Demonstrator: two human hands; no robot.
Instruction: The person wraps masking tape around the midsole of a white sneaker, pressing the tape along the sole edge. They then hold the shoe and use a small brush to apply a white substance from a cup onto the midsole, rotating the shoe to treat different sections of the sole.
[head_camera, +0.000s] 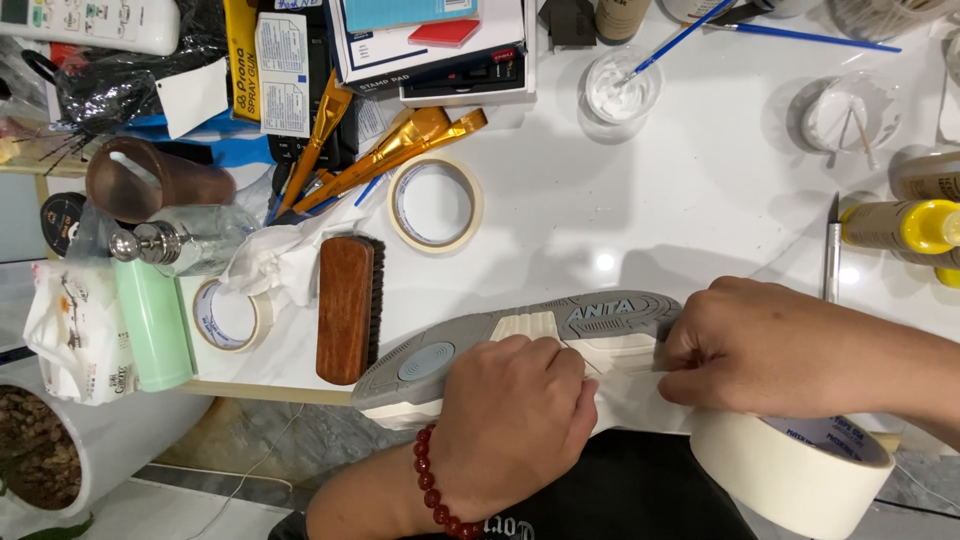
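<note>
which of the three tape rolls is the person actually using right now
The big cream roll at bottom right, under the right hand, its strip drawn onto the shoe. The other two rolls lie flat and untouched on the table.

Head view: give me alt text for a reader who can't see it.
Two hands press masking tape onto a sneaker turned grey sole up at a white table's edge: left hand on the midsole, right hand at the heel above a tape roll. Brushes, tape rolls and paint cups lie behind.

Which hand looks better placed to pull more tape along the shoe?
Probably the right hand: it pinches the tape strip, with the tape roll just beneath it. The left hand presses on the shoe.
</note>
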